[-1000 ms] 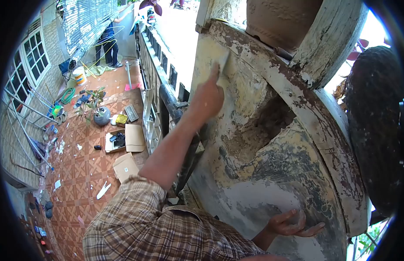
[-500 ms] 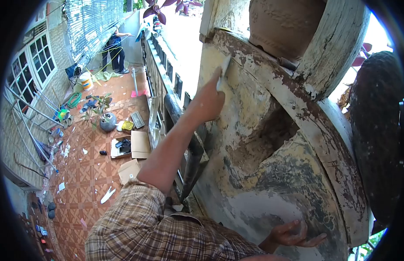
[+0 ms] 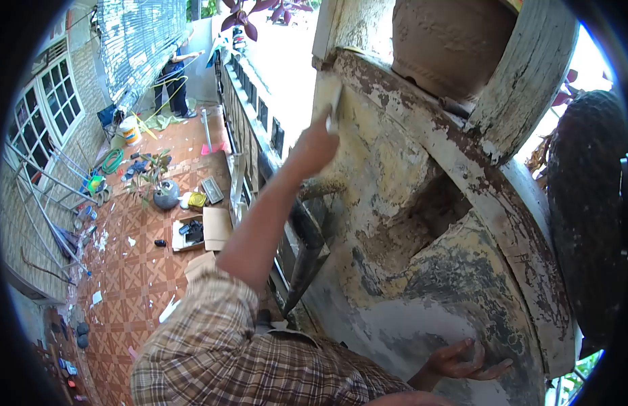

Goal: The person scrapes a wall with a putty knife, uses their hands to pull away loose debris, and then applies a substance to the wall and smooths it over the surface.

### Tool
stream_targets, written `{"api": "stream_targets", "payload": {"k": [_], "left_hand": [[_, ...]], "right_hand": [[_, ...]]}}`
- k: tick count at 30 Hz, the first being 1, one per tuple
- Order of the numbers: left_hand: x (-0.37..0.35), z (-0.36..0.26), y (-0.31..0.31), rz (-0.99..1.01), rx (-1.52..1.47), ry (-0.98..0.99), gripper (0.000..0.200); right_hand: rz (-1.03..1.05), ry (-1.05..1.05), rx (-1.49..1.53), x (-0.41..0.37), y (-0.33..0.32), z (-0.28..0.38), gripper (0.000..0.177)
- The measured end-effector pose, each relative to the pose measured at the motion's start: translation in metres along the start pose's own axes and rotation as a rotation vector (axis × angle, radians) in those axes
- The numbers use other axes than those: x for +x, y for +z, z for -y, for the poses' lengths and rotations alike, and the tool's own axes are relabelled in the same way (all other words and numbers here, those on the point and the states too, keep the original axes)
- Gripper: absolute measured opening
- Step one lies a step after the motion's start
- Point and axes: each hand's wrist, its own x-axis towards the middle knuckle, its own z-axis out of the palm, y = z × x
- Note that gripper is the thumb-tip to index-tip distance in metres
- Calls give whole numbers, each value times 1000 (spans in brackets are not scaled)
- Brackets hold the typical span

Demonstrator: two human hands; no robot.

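Observation:
My left hand is closed around a scraper, whose pale blade lies against the upper left of a weathered wall with peeling yellowish paint. Most of its handle is hidden by my fingers. Low in the view, my right hand is palm up with loosely curled, parted fingers and nothing in it, close to a grey-white patch of the same wall. Between the hands is a rough, broken hollow. A curved, flaking ledge borders the wall above.
A brown pot and a cracked white post stand above the ledge. Dark metal railing runs beside my left arm. On the tiled floor lie an open cardboard box and scraps. Farther off stands another person.
My left hand and the scraper have shifted slightly left along the wall, and the blade stands more upright in view. My right hand keeps nearly the same pose.

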Motion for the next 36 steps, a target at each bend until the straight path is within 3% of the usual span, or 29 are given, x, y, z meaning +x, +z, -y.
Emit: {"api": "stream_targets", "payload": {"k": [3, 5, 7, 11, 13, 14, 16, 19, 20, 21, 23, 25, 27, 31, 33, 34, 36], "left_hand": [[9, 28, 18, -140, 192, 154, 67], [34, 20, -10, 17, -4, -105, 67], [39, 14, -14, 62, -133, -215, 66], [-48, 6, 17, 63, 101, 204, 70], [-109, -34, -3, 442, -159, 97, 65], [-119, -25, 1, 459, -180, 102, 65], [-131, -5, 10, 349, -470, 262, 61], [-132, -2, -2, 362, -456, 141, 59], [-135, 7, 21, 149, -512, 379, 57], [-141, 7, 29, 151, -527, 375, 57], [-152, -2, 38, 348, -753, 193, 54], [-154, 0, 73, 282, -783, 218, 52], [-151, -5, 88, 264, -1160, 29, 54], [-154, -13, 96, 219, -1389, -147, 52], [-152, -18, 91, 167, -1485, -454, 37], [-151, -15, 91, 162, -1484, -458, 37], [-147, -5, 89, 180, -1496, -312, 17]], "right_hand": [[6, -91, -18, 0, 2, -10, 17], [-6, -73, -5, -3, 7, -11, 25], [-15, -38, -23, -4, 3, -11, 33], [-21, 11, -67, 3, 10, -1, 52], [-5, 28, -183, 4, 10, 4, 51], [-4, 12, -206, 5, 12, 4, 51], [-23, 27, -175, 2, 13, 2, 51], [34, -6, -217, 1, 9, 1, 53], [25, 8, -167, 2, 9, 2, 52], [24, -5, -174, 2, 9, 3, 52], [45, 21, -139, 3, 5, 3, 51], [55, -2, -140, 6, -3, -5, 51], [46, -16, -119, 12, -1, -11, 50], [56, -72, -140, 25, -10, -28, 47], [61, -112, -190, 25, -10, -30, 46], [52, -116, -181, 25, -9, -28, 46], [41, -122, -166, 26, -7, -27, 46]]}}
